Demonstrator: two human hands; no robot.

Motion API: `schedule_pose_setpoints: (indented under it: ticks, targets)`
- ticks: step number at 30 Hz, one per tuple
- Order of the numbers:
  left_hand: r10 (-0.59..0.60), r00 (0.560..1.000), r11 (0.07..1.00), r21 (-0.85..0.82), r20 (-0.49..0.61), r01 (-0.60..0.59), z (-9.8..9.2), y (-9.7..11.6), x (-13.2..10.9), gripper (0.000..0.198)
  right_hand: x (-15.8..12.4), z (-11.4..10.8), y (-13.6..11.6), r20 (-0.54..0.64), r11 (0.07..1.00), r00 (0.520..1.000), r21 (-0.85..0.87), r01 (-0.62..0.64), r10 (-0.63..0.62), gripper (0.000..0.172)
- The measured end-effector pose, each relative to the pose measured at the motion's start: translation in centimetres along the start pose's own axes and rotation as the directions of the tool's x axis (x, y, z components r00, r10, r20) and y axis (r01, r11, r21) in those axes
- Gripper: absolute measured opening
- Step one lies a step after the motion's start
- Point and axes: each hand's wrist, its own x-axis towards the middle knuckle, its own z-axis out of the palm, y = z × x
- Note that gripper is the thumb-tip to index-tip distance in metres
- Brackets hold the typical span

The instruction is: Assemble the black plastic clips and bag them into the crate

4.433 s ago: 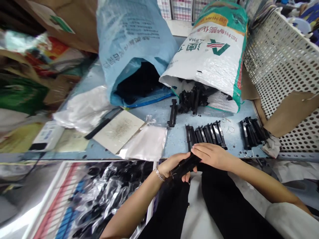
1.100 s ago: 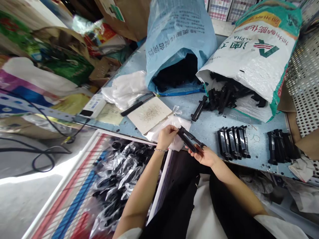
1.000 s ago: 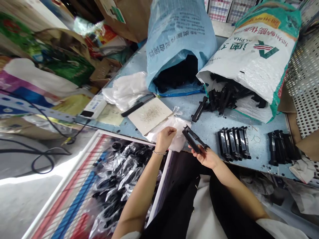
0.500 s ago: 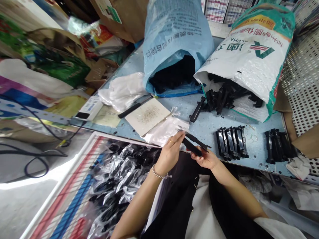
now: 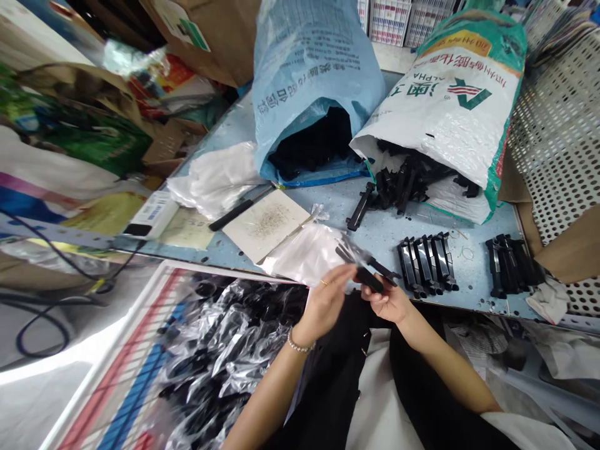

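Note:
My right hand (image 5: 390, 304) grips a long black plastic part (image 5: 370, 270) just in front of the blue table's (image 5: 384, 236) near edge. My left hand (image 5: 328, 299) pinches a small clear plastic bag (image 5: 349, 250) at the part's far tip; how far the bag covers it I cannot tell. A stack of clear bags (image 5: 304, 253) lies on the table just left of my hands. A row of finished black parts (image 5: 426, 264) lies to the right of them.
A blue sack (image 5: 309, 87) and a white-green sack (image 5: 445, 119) spilling black parts (image 5: 403, 181) lie at the back. A second group of parts (image 5: 510, 274) lies far right by a perforated white panel (image 5: 557, 144). Bagged parts fill a bin (image 5: 225, 356) below left.
My left hand took a clear bag from the stack and brought it to the tip of the black part in my right hand. The view shifted slightly to the left.

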Motion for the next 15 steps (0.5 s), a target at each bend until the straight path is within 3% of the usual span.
schedule_pose_setpoints:
  ticks: [3,5,7,9,12,13,15]
  targets:
    - [0.1,0.984,0.992,-0.091,0.149,-0.087,0.6,1.2,-0.3,0.054,0.2,-0.1,0.3,-0.068,0.992,0.992,-0.077,0.101,-0.106,0.026]
    - [0.103,0.974,0.993,-0.071,0.201,-0.09,1.1,1.9,-0.3,0.055,-0.1,0.6,0.4,-0.135,0.936,0.959,-0.287,0.201,-0.248,0.021]
    - [0.11,0.962,0.993,0.011,0.25,-0.117,1.4,2.4,-0.1,0.053,-0.7,1.6,0.5,-0.131,0.779,0.904,-0.566,0.269,-0.407,0.015]
    - [0.111,0.959,0.982,0.119,0.261,-0.147,0.7,2.9,-0.2,0.049,-1.7,2.5,0.2,-0.015,0.635,0.908,-0.72,0.28,-0.418,0.02]
    - [-0.024,0.981,0.958,0.285,0.193,-0.033,-3.2,2.8,-2.1,0.038,-3.5,2.9,-1.6,0.168,0.488,0.946,-0.824,0.288,-0.276,0.037]
    - [-0.123,0.979,0.938,0.342,0.163,0.061,-5.2,2.2,-3.4,0.036,-4.1,2.6,-2.6,0.179,0.395,0.941,-0.873,0.287,-0.287,0.039]
    - [-0.364,0.928,0.834,0.473,0.084,0.284,-9.8,0.1,-6.7,0.033,-4.8,1.2,-5.0,0.132,0.101,0.902,-0.977,0.189,-0.412,0.042]
